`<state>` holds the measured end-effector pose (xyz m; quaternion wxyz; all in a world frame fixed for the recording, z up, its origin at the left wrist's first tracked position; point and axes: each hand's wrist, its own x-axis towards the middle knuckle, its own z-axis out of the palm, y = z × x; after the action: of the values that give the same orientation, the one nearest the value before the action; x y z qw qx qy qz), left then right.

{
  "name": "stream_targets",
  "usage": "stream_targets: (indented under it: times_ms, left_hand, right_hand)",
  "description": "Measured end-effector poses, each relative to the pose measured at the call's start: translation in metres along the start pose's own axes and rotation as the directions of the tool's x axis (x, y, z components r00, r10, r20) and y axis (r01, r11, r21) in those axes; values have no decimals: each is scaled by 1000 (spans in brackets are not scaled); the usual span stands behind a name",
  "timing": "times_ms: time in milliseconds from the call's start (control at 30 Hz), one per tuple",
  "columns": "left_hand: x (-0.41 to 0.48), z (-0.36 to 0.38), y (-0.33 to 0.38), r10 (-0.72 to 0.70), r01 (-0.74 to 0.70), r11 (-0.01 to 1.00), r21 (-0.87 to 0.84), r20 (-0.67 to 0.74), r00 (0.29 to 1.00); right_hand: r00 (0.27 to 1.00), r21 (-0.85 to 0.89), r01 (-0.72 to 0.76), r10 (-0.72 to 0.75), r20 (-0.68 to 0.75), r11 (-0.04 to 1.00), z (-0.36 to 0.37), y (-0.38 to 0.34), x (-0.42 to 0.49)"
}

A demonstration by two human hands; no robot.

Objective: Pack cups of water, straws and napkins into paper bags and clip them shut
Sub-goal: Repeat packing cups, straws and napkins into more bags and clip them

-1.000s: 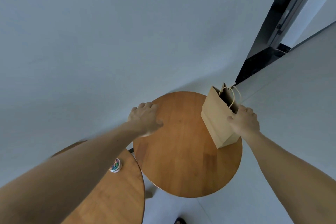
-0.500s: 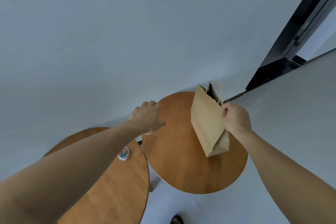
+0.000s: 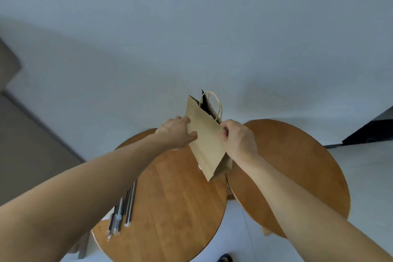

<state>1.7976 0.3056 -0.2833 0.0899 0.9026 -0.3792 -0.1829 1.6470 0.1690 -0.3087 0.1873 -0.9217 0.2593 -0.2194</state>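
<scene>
1. Early stage, by the look of it: bag (image 3: 205, 142) held in the air over the seam between left desk (image 3: 170, 208) and right desk (image 3: 297, 166), mouth up and gaping, handle loop showing, no clip on it.
2. Left hand (image 3: 177, 134) closed on the bag's left edge, thumb across the front panel.
3. Right hand (image 3: 239, 138) gripping the right edge near the top, fingers curled round behind.
4. Straws (image 3: 123, 206) lying in a loose bundle on the left desk, near its left rim, well apart from the bag; none packed as far as visible.
5. Left to do, judging from this: cup, straw and napkin in, top folded, clip on.
6. Bag's inside dark; contents, if any, impossible to tell.
7. No cup, napkin or clip clearly visible; a pale scrap by the straws' near end cut off by the forearm, not identifiable.
8. Bag's lower corner hiding part of the gap between desks; whether it touches the left desk unclear.
</scene>
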Motion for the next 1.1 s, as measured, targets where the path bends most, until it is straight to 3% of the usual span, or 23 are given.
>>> stream_targets:
  times_ms: [200, 400, 633, 800, 967, 1100]
  left_hand:
    - [-38, 6, -103, -120, 121, 992, -40, 37, 992]
    - [-54, 31, -150, -165, 172, 984, -51, 118, 979]
    - [-51, 69, -160, -236, 250, 967, -59, 183, 954]
    - [-45, 92, -148, -305, 361, 914, -186, 272, 913]
    - [-32, 102, -124, -316, 436, 835, -335, 356, 879]
    - [-22, 106, -116, -453, 525, 803, -282, 282, 846]
  right_hand:
    - [991, 22, 2, -4, 134, 1000, 84, -84, -14]
    - [981, -28, -21, 26, 194, 999, 129, -115, -36]
    - [919, -5, -32, 31, 392, 999, 149, -104, -71]
    - [898, 81, -233, 182, 401, 969, 145, -90, -62]
    - [820, 41, -281, 218, 529, 959, 150, -75, -41]
    - [789, -56, -266, 251, 561, 962, 158, -69, -27]
